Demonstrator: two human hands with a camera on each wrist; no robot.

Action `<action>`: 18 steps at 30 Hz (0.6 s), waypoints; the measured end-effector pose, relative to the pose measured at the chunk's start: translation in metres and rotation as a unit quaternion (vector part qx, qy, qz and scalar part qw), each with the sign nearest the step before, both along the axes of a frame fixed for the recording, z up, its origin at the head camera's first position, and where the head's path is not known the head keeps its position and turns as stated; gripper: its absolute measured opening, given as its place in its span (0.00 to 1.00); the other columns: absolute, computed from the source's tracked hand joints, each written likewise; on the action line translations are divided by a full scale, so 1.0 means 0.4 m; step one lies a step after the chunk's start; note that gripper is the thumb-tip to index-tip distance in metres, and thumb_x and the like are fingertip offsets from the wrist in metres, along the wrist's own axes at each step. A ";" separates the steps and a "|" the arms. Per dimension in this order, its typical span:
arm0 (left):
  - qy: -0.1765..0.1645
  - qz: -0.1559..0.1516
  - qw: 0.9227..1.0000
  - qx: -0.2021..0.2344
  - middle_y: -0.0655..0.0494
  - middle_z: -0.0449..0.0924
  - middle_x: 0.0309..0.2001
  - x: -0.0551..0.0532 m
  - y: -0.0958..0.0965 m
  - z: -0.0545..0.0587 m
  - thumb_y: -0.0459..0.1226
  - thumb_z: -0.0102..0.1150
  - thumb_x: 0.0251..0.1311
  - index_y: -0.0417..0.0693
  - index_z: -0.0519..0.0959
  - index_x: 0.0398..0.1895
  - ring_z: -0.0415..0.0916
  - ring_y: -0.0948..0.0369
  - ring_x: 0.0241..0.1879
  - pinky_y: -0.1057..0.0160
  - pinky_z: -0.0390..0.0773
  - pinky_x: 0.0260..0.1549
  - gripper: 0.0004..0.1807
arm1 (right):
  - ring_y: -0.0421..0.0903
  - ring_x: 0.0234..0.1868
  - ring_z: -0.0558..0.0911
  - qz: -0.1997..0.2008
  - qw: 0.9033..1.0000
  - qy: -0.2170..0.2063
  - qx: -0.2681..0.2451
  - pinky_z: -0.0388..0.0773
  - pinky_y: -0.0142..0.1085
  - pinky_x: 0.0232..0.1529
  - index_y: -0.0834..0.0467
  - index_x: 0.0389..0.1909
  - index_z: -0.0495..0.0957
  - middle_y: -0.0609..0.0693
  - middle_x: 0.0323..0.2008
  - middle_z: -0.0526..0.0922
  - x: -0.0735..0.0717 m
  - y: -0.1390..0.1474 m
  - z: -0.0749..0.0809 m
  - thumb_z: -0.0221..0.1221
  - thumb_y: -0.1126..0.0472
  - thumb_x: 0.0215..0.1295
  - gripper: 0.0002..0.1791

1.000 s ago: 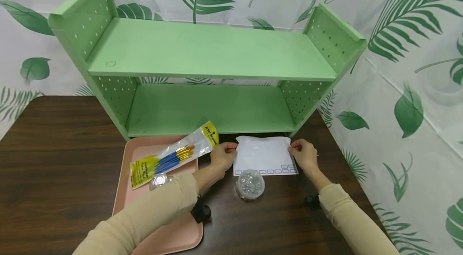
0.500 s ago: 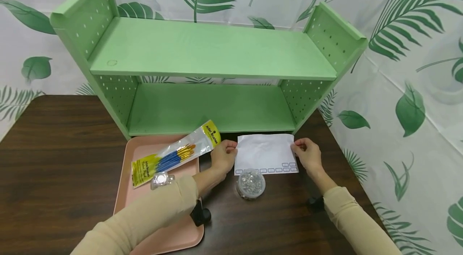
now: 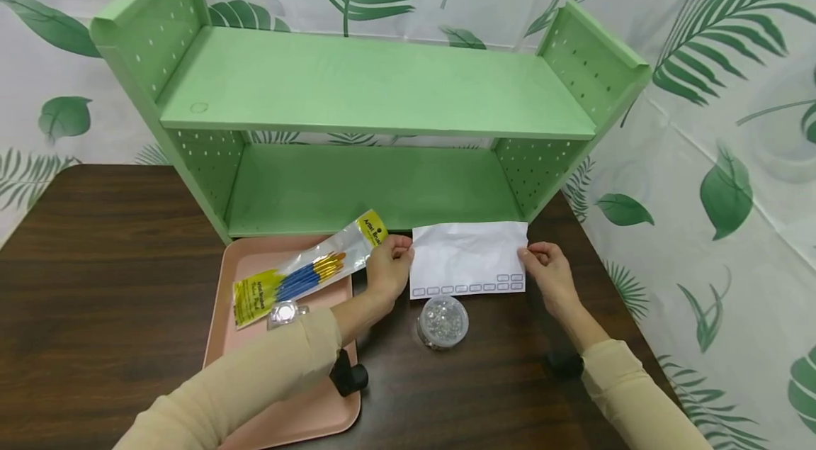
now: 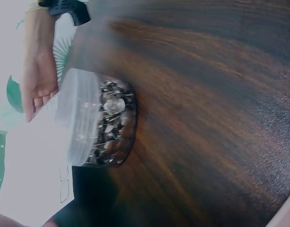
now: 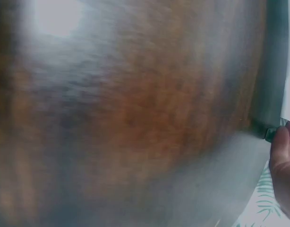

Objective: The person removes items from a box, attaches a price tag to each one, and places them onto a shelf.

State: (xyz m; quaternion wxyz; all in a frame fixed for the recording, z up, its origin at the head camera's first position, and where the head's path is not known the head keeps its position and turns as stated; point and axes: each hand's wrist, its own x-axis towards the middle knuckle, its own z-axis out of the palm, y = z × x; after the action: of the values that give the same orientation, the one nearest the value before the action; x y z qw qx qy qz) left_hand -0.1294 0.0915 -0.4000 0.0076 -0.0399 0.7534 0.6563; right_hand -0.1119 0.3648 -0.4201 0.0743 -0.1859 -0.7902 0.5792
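A white sheet of paper (image 3: 468, 255) with small blue-outlined boxes along its lower edge is stretched between both hands at the front of the green shelf. My left hand (image 3: 387, 274) pinches its left edge between thumb and fingers. On the opposite side, my right hand (image 3: 551, 280) pinches the right edge. Just below the paper stands a clear lidded jar (image 3: 443, 322); in the left wrist view, shiny silver tacks (image 4: 112, 123) show through its wall. The right wrist view catches only part of the right hand (image 5: 283, 165) at its edge.
The green two-tier metal shelf (image 3: 376, 88) stands at the back of the dark wooden table (image 3: 95, 280). Left of the jar, a pink tray (image 3: 319, 411) bears a packet of blue-handled artist brushes (image 3: 309, 276) and a small clear item (image 3: 287, 313), partly under the left forearm.
Both hands have moved the paper up toward the shelf and drawn it flatter and straighter. Its lower edge now sits higher above the jar. The right hand has shifted slightly right.
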 end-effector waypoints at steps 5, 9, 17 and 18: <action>-0.007 0.006 1.000 0.014 0.43 0.82 0.35 -0.014 -0.014 0.011 0.28 0.54 0.59 0.35 0.79 0.38 0.77 0.57 0.34 0.69 0.73 0.31 0.06 | 0.33 0.38 0.75 0.031 0.996 0.031 -0.078 0.75 0.23 0.38 0.54 0.41 0.61 0.39 0.35 0.75 0.031 -0.011 0.013 0.58 0.65 0.64 0.14; -0.021 0.012 0.999 0.027 0.43 0.81 0.36 -0.022 -0.027 0.021 0.27 0.53 0.60 0.35 0.78 0.40 0.76 0.56 0.36 0.69 0.73 0.33 0.07 | 0.33 0.37 0.76 0.087 0.991 0.071 -0.069 0.76 0.24 0.38 0.56 0.43 0.63 0.40 0.37 0.76 0.050 -0.022 0.022 0.58 0.68 0.62 0.14; -0.037 0.012 0.999 0.038 0.43 0.80 0.37 -0.023 -0.035 0.021 0.27 0.53 0.60 0.35 0.77 0.42 0.75 0.55 0.38 0.66 0.74 0.36 0.08 | 0.34 0.36 0.79 0.153 0.980 0.107 -0.066 0.78 0.25 0.36 0.62 0.51 0.71 0.42 0.35 0.81 0.056 -0.049 0.019 0.62 0.71 0.57 0.20; -0.040 0.012 0.998 0.039 0.43 0.80 0.38 -0.022 -0.035 0.021 0.28 0.53 0.61 0.35 0.77 0.42 0.75 0.55 0.38 0.66 0.74 0.36 0.08 | 0.33 0.36 0.79 0.154 0.981 0.103 -0.060 0.78 0.24 0.36 0.62 0.51 0.71 0.40 0.35 0.81 0.057 -0.053 0.018 0.62 0.71 0.57 0.20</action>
State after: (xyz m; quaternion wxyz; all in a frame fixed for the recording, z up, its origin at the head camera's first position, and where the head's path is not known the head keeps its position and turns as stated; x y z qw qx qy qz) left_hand -0.1383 0.0775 -0.3917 0.0313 -0.0746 0.7258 0.6832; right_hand -0.0892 0.3437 -0.4130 0.0540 -0.0051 -0.7609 0.6466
